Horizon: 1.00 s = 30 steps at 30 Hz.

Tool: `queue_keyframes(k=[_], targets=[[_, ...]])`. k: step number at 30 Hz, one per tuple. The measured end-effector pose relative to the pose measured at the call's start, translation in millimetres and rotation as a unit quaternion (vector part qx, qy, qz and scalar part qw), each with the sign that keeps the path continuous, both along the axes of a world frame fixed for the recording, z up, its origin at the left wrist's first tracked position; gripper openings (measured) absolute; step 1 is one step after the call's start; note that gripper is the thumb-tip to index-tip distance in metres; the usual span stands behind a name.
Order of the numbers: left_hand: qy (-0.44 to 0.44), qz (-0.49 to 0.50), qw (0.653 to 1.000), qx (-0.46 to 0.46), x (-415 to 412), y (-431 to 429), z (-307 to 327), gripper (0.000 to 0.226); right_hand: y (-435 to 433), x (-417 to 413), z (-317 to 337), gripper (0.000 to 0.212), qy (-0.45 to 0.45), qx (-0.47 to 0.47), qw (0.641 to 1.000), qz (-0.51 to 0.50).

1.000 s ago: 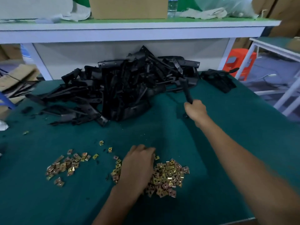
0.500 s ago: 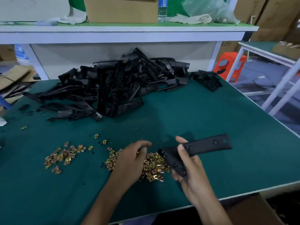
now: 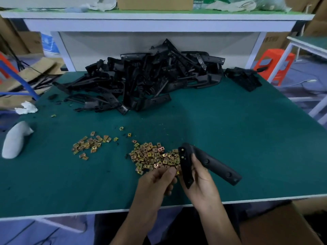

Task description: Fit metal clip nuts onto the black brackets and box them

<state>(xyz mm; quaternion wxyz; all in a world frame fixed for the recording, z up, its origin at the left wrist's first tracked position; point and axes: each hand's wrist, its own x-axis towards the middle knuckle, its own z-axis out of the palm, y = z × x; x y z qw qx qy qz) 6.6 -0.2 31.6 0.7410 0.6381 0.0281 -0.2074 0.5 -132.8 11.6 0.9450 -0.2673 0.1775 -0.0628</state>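
My right hand (image 3: pixel 201 181) grips a black L-shaped bracket (image 3: pixel 217 165) above the near edge of the green table; its short arm points down and its long arm runs to the right. My left hand (image 3: pixel 157 181) pinches a small brass-coloured clip nut (image 3: pixel 177 172) right beside the bracket's short arm. A heap of clip nuts (image 3: pixel 152 156) lies just beyond my hands, with a smaller scatter of nuts (image 3: pixel 90 144) to its left. A big pile of black brackets (image 3: pixel 146 80) fills the back of the table.
A brown cardboard box (image 3: pixel 276 225) stands below the table's front edge at the right. A grey glove-like object (image 3: pixel 14 140) and crumpled white paper (image 3: pixel 26 107) lie at the left edge. A white shelf (image 3: pixel 159 16) spans the back. An orange stool (image 3: pixel 272 64) stands at right.
My right hand brought a bracket from the pile to the near edge and turned it so its short arm points down. My left hand lifted off the nut heap with a nut pinched.
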Motion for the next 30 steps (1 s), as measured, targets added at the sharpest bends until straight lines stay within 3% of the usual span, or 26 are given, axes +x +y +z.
queue_keyframes(k=[4, 16, 20, 23, 27, 30], targets=[[-0.004, -0.007, 1.000, 0.023, -4, -7, -4, 0.024, -4, 1, -3, 0.028, 0.007, 0.005, 1.000, 0.014], [-0.052, 0.008, 0.998, 0.031, -7, -20, -7, 0.016, -5, 2, -9, 0.046, 0.019, -0.015, 0.999, 0.037], [-0.062, 0.053, 0.997, 0.015, -6, -25, -5, 0.014, -3, 4, -7, 0.030, 0.010, -0.002, 1.000, 0.012], [-0.080, 0.066, 0.995, 0.012, -7, -28, -5, 0.014, -2, 5, -6, 0.034, 0.007, 0.011, 1.000, -0.008], [-0.163, 0.043, 0.981, 0.094, -7, -27, -10, 0.012, -3, 7, -6, 0.050, 0.011, 0.032, 0.999, -0.027], [-0.169, 0.054, 0.979, 0.100, -9, -29, -13, 0.013, -3, 7, -6, 0.039, 0.010, 0.021, 1.000, -0.012]])
